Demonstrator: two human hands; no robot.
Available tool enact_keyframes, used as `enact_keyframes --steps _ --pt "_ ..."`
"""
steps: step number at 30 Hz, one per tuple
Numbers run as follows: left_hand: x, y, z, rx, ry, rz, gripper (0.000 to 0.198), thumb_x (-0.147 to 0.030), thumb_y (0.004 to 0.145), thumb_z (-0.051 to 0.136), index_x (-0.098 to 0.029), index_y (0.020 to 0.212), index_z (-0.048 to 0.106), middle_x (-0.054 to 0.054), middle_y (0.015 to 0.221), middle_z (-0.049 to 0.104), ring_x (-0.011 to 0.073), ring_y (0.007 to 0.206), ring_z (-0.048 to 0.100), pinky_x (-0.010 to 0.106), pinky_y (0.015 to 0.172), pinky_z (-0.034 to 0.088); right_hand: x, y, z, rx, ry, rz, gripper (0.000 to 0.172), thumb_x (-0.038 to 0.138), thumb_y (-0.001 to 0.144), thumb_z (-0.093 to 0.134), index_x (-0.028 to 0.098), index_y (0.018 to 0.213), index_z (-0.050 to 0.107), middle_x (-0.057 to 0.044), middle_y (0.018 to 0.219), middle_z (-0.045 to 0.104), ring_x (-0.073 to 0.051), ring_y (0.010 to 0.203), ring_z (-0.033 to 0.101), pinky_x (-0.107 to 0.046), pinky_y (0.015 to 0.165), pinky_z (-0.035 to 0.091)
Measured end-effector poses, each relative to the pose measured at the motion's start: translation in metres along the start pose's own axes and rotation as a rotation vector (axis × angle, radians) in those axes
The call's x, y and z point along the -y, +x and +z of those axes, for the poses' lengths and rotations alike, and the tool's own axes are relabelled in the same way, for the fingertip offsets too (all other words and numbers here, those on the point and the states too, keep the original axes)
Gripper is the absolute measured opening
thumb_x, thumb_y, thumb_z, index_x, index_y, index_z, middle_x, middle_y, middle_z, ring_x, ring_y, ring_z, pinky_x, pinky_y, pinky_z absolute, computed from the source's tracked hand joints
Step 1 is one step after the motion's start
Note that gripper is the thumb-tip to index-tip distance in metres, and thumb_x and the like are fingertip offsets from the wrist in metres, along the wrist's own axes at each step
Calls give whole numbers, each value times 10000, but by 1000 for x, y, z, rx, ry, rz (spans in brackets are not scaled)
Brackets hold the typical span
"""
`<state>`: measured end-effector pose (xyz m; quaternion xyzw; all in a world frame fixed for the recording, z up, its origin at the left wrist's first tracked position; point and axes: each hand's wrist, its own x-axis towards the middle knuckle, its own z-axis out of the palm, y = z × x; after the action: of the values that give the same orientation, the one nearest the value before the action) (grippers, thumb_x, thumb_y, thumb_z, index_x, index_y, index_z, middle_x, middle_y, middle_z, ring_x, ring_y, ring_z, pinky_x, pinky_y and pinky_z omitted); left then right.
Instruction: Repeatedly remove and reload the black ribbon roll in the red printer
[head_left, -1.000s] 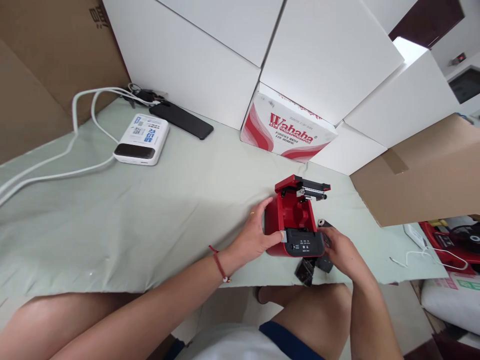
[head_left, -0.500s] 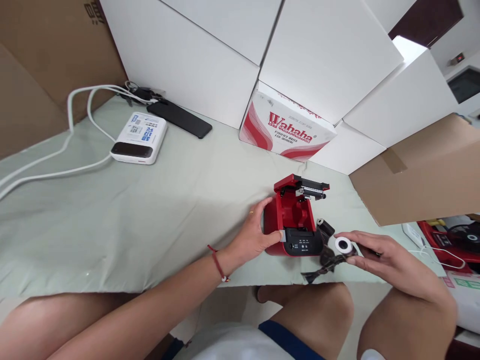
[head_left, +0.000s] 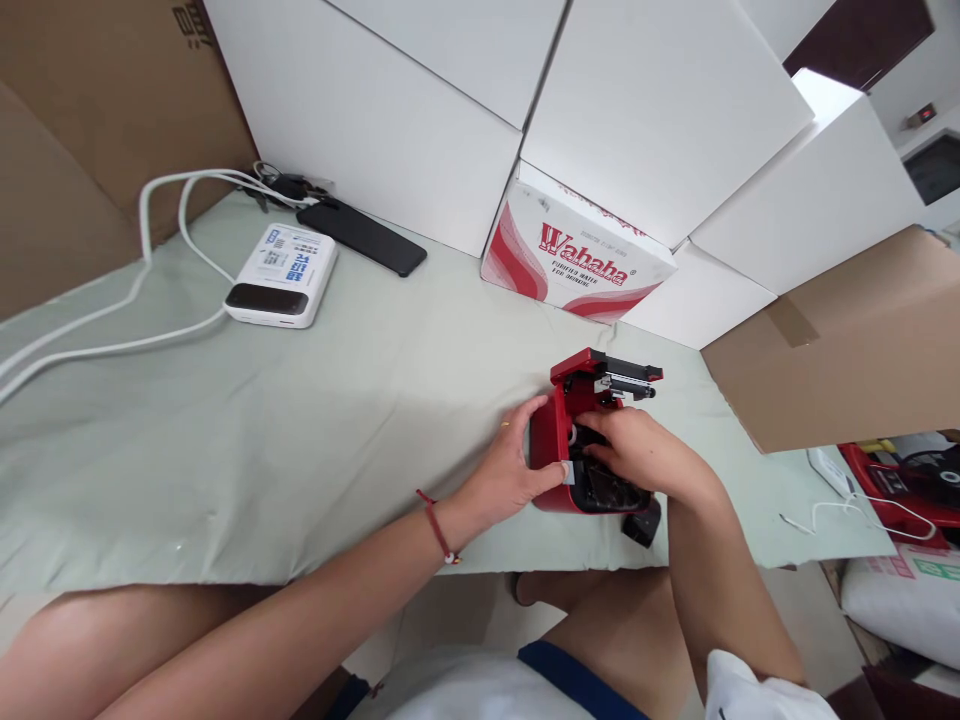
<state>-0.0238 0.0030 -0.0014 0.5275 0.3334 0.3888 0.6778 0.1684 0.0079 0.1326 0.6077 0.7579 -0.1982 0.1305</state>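
Note:
A small red printer (head_left: pixel 553 452) with its lid (head_left: pixel 606 369) flipped open stands near the front edge of the pale green table (head_left: pixel 300 440). My left hand (head_left: pixel 510 470) grips the printer's left side, thumb on its front corner. My right hand (head_left: pixel 634 452) reaches over the printer and presses a white paper roll (head_left: pixel 573 436) with a dark ribbon into the open bay; only a sliver of the roll shows under the fingers. A small black piece (head_left: pixel 642 523) lies on the table just in front of the printer, below my right wrist.
A white power strip (head_left: pixel 283 276) with white cables (head_left: pixel 150 230) and a black phone (head_left: pixel 361 237) lie at the back left. White boxes (head_left: pixel 660 110) and a red-printed Wahaha carton (head_left: pixel 577 260) line the back. A brown cardboard flap (head_left: pixel 847 350) overhangs the right edge.
My right hand lifted the white roll with its dark ribbon from the table at the printer's right and carried it left into the open bay. My left hand stayed on the printer.

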Motion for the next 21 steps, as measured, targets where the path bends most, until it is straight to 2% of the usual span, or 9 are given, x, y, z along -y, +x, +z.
enact_keyframes --steps 3,5,8,11,13,15,17,18,21 --pt "-1 0 0 -5 2 2 912 -232 793 800 -235 1612 399 171 1735 389 356 1632 367 605 1391 242 -1 5 -7 75 -3 -40 256 160 952 621 206 1137 792 -84 1032 809 -203 867 715 -275 782 491" --pt "0 0 0 -7 2 9 891 -238 803 803 -242 1604 411 165 1732 394 357 1630 370 610 1389 248 -2 2 -12 108 7 -66 260 204 988 602 222 1160 796 -72 1050 816 -197 866 717 -278 793 510" --pt "2 0 1 -5 9 19 880 -260 818 804 -240 1606 413 161 1720 405 355 1632 366 613 1392 241 -3 -10 -19 131 90 -117 359 225 1053 490 251 1264 780 -51 1165 821 -187 948 742 -285 857 557" --pt "1 -4 4 -20 40 46 830 -263 851 772 -253 1603 422 151 1694 430 347 1607 406 612 1384 273 -8 -16 -19 130 197 -140 463 194 1054 431 258 1397 736 -47 1292 806 -189 1039 762 -306 909 592" --pt "-2 -10 7 -54 123 116 752 -243 893 716 -273 1595 449 143 1680 448 339 1590 437 605 1368 320 -11 -18 -15 99 203 -140 481 191 1039 458 257 1435 723 -56 1360 789 -208 1111 768 -339 965 604" --pt "-7 -16 10 -70 271 280 679 -212 924 662 -285 1579 502 141 1708 426 344 1621 409 590 1358 347 -13 -23 -11 56 195 -154 451 217 1047 484 254 1417 739 -66 1387 781 -227 1174 766 -373 1033 600" --pt "-11 -23 12 -21 449 514 615 -187 922 645 -281 1528 591 135 1735 425 369 1662 354 597 1359 336 -12 -34 -10 -44 228 -167 392 285 1078 504 255 1368 767 -64 1361 793 -229 1190 769 -377 1058 600" --pt "-13 -25 12 21 536 615 569 -182 922 641 -278 1483 641 126 1715 477 377 1666 353 610 1363 317 -11 -42 -11 -132 262 -155 363 326 1090 519 260 1329 785 -58 1327 807 -224 1173 776 -366 1047 607" --pt "-14 -31 14 104 725 768 401 -185 964 616 -263 1336 741 88 1500 723 372 1618 450 642 1377 249 -9 -60 -17 -582 340 -30 304 426 1093 584 290 1233 816 -38 1191 837 -204 1046 787 -344 982 622"
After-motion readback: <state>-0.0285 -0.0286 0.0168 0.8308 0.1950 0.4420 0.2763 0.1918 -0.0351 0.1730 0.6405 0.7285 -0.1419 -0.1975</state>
